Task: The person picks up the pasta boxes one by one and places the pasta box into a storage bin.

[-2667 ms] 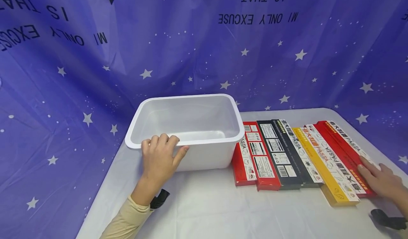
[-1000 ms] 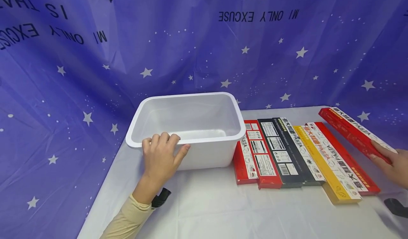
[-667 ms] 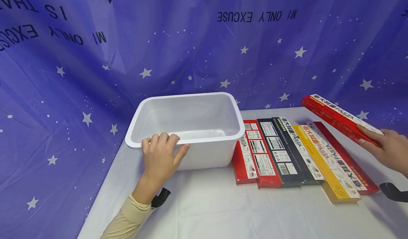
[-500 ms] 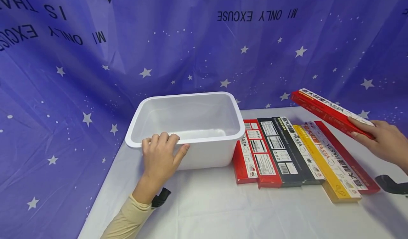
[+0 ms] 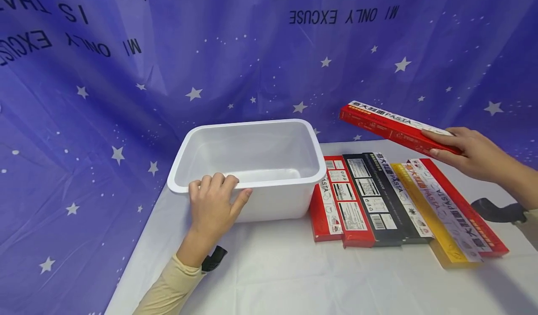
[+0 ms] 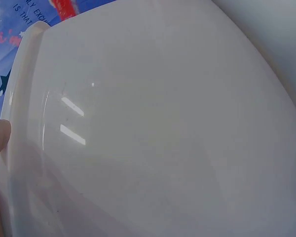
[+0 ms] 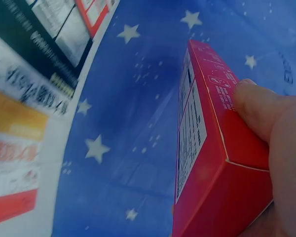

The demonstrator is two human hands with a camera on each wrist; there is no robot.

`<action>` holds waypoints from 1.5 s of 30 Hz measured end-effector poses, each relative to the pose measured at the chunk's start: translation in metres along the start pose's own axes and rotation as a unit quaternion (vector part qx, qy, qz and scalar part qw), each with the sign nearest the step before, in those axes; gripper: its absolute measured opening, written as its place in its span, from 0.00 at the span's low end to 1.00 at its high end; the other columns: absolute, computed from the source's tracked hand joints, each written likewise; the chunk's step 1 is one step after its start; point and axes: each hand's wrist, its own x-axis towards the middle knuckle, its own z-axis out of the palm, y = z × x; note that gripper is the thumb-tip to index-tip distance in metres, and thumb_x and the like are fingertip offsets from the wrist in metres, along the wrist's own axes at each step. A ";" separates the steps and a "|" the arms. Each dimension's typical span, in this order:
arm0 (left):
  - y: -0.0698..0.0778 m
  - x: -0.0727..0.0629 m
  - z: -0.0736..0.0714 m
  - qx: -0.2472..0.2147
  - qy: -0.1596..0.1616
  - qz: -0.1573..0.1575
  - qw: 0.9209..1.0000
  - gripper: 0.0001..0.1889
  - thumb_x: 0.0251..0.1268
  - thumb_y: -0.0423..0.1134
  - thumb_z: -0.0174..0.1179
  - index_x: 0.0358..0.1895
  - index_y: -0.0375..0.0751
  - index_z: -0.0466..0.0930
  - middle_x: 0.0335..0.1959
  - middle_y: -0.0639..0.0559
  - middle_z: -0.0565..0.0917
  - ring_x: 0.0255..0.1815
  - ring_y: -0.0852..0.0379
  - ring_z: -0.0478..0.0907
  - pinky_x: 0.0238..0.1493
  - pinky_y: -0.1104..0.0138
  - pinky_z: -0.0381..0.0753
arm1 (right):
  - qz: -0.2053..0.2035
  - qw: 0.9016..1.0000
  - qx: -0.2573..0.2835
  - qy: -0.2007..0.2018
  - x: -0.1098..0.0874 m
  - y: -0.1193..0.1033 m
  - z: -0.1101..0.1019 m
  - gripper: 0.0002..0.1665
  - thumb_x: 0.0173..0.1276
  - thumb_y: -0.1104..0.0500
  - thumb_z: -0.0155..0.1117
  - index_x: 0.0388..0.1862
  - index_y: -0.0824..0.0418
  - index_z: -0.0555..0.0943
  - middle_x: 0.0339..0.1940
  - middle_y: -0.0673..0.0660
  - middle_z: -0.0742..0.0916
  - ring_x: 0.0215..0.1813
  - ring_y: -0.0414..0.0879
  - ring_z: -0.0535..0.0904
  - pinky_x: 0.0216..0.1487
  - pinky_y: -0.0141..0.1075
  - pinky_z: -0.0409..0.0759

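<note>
A white plastic bin (image 5: pixel 269 200) stands on the table, and its inside shows bare. My left hand (image 5: pixel 213 207) grips the bin's near rim, fingers hooked over the edge and thumb outside; the left wrist view shows the bin's outer wall (image 6: pixel 153 118) close up. My right hand (image 5: pixel 475 153) holds a long red pasta box (image 5: pixel 386 127) by its near end, raised above the row of boxes and tilted, its far end pointing toward the bin. In the right wrist view the thumb (image 7: pixel 259 106) presses along the side of that red box (image 7: pixel 219 98).
Right of the bin lie other pasta boxes side by side: red ones (image 5: pixel 355 212), dark ones (image 5: pixel 384 203), a yellow one (image 5: pixel 445 254) and another red one (image 5: pixel 496 245). A white cloth covers the table (image 5: pixel 302 277). A purple star-patterned curtain (image 5: pixel 252 48) hangs behind.
My right hand has lifted the red pasta box from the right end of the row and carried it up and left toward the bin. The left hand stays on the rim.
</note>
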 end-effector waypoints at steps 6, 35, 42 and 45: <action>0.001 0.001 0.000 0.000 0.005 0.001 1.000 0.37 0.75 0.71 0.35 0.36 0.42 0.80 0.26 0.44 0.78 0.28 0.40 0.73 0.42 0.47 0.66 | -0.060 0.998 0.014 0.014 0.023 -0.020 -0.011 0.36 0.67 0.60 0.68 0.73 0.63 0.70 0.65 0.79 0.73 0.56 0.73 0.68 0.41 0.67 0.79; 0.000 0.001 0.001 0.010 0.010 0.003 1.000 0.37 0.76 0.71 0.34 0.35 0.42 0.81 0.25 0.44 0.78 0.27 0.41 0.72 0.42 0.46 0.67 | -0.141 0.987 0.045 -0.062 0.089 -0.128 -0.023 0.34 0.71 0.54 0.66 0.75 0.51 0.71 0.70 0.70 0.74 0.64 0.64 0.68 0.56 0.62 0.76; 0.000 0.001 0.001 0.012 0.006 0.002 1.000 0.37 0.76 0.71 0.34 0.35 0.42 0.81 0.26 0.45 0.78 0.28 0.41 0.72 0.42 0.47 0.67 | -0.166 0.982 0.052 -0.074 0.101 -0.150 -0.018 0.33 0.71 0.53 0.67 0.74 0.48 0.73 0.73 0.71 0.73 0.67 0.66 0.68 0.60 0.64 0.72; 0.000 0.002 0.001 0.012 0.005 0.001 1.000 0.37 0.76 0.71 0.34 0.36 0.43 0.81 0.26 0.45 0.78 0.28 0.41 0.73 0.42 0.47 0.67 | -0.184 0.979 0.049 -0.076 0.108 -0.160 -0.016 0.33 0.71 0.53 0.67 0.74 0.47 0.73 0.73 0.71 0.73 0.68 0.66 0.68 0.60 0.64 0.73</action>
